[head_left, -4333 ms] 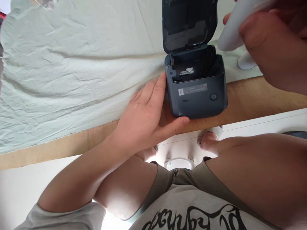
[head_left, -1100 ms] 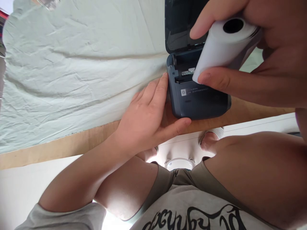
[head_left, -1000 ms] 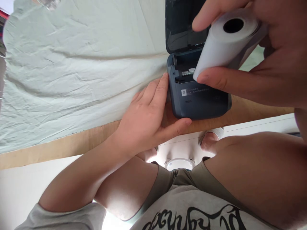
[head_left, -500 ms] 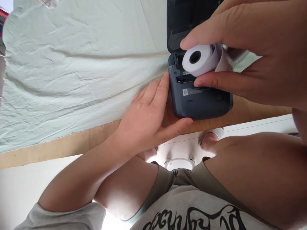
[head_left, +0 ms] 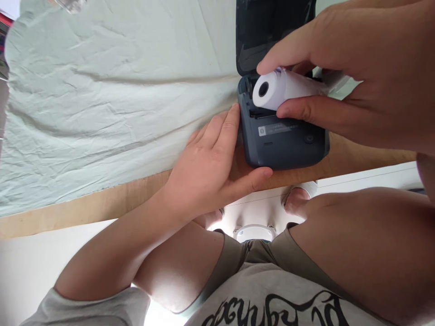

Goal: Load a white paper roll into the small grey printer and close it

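Note:
A dark blue portable label printer (head_left: 285, 147) lies near the table's front edge with its black lid (head_left: 272, 34) swung up and back. My right hand (head_left: 360, 77) grips a white paper roll (head_left: 288, 88) between thumb and fingers. The roll is tilted over the printer's paper bay, its near end with the dark core hole facing left; its far end is partly hidden by the hand. My left hand (head_left: 207, 158) rests flat, fingers outstretched against the printer's left side, thumb along its front edge. It holds nothing.
A pale green cloth (head_left: 118, 90) with creases covers most of the table, and a bare wooden edge (head_left: 84, 199) runs along the front. A clear plastic item (head_left: 71, 4) lies at the top left. My legs are just below the edge.
My right hand has turned the paper roll and brought its near end slightly left, closer to the bay. The roll's loose paper flap no longer shows. My left hand stays put.

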Demonstrator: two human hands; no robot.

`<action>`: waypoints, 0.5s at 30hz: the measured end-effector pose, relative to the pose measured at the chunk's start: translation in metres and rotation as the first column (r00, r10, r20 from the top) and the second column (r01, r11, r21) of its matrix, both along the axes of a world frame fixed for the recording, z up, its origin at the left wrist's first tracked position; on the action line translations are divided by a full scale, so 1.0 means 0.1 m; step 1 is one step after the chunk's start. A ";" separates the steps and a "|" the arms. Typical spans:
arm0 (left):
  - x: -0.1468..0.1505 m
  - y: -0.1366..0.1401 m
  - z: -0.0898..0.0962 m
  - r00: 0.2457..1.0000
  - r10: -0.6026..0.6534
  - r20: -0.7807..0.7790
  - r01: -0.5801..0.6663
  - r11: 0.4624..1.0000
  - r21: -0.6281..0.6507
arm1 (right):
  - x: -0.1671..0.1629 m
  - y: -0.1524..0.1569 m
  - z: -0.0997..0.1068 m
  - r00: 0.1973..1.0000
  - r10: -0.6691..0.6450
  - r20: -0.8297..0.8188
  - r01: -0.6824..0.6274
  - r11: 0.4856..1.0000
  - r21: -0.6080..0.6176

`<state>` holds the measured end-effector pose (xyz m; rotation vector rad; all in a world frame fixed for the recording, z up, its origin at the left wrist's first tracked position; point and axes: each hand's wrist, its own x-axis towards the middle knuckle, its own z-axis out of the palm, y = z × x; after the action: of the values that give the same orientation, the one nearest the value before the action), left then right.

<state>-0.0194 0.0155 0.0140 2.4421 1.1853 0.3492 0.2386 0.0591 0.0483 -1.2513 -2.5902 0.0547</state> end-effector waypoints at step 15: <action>0.00 0.00 0.00 1.000 -0.003 0.014 0.003 1.000 -0.002 | 0.02 -0.02 -0.01 0.998 -0.065 -0.008 0.065 0.997 0.049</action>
<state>-0.0190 0.0151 0.0143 2.4356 1.1756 0.3629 0.2405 0.0571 0.0470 -1.3141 -2.5278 -0.0180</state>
